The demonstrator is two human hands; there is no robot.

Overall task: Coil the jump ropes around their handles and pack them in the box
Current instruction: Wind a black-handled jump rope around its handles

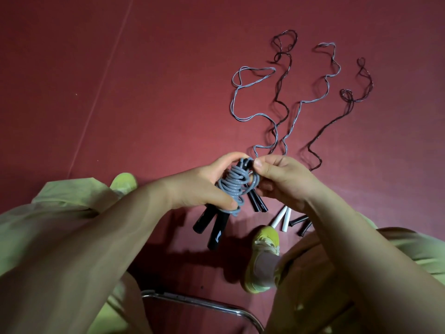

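the left hand [204, 182] grips a pair of glossy black plastic handles [212, 225] with a thick grey rubber rope [234, 183] coiled around them, held above the dark red floor [144, 104]. the right hand [281, 177] pinches the rope end at the top of the bundle, so the step in hand looks like finishing this coil. next, i think the end must be tucked tight. four loose thin ropes [284, 97] lie on the floor beyond. no box is visible.

A dark red, matte floor [168, 104] fills the view, crossed by a thin pale diagonal seam [106, 68]. At the bottom edge curves a shiny chrome metal chair tube [204, 303]. Soft shadows fall on the floor below.
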